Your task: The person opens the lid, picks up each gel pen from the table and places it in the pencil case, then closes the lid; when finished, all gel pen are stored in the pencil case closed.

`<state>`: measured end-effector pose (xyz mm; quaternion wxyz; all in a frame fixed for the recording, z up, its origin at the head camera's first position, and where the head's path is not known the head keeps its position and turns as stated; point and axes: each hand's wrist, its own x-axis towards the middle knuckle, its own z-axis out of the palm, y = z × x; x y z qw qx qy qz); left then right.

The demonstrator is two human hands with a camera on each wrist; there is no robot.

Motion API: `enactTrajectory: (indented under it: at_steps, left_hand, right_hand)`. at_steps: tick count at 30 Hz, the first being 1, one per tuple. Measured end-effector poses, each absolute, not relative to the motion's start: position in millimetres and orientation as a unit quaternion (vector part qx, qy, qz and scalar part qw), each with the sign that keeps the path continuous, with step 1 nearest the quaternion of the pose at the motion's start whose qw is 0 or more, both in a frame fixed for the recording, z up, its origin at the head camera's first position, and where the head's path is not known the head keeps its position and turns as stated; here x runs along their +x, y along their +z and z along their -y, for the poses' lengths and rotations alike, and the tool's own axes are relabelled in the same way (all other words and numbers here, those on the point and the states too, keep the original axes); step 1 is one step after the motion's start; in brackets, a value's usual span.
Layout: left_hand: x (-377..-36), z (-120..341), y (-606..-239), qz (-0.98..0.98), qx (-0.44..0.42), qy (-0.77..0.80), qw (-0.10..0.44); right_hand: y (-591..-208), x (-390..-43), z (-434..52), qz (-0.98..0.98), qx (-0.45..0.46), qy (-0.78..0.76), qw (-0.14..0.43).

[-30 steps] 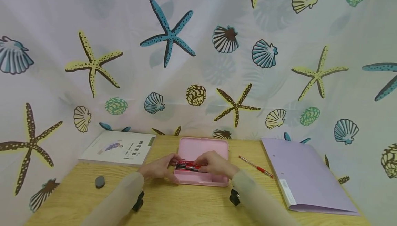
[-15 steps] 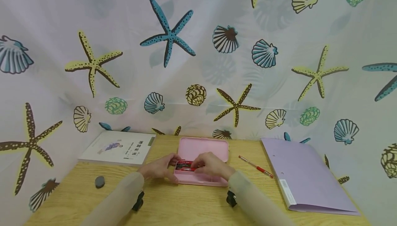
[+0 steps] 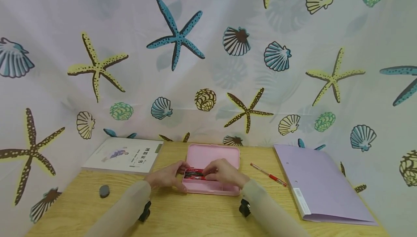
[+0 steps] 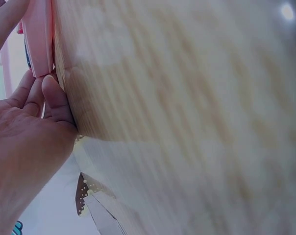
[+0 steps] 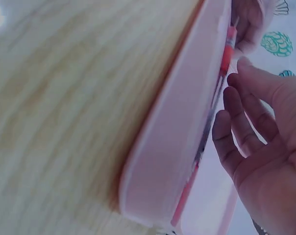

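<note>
left hand (image 3: 166, 176) and right hand (image 3: 224, 172) close together, fingers (image 5: 241, 122) loosely extended
</note>
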<state>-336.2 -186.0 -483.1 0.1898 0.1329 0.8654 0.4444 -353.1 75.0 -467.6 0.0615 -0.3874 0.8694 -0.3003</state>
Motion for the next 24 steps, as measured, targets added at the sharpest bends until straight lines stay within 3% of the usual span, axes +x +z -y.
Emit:
enactTrajectory:
  at_steps: [16,24]
  left_hand:
    - [-335,187,-484,-0.865,0.141,0.441,0.193]
    - [-338,187,-486,-0.87,0.135,0.436,0.185]
  right_hand:
    - [-455,-364,-140,-0.854,-0.352,-0.372,0.087]
    - [-448,-364,-185,-0.877,-0.327,-0.343,0.073]
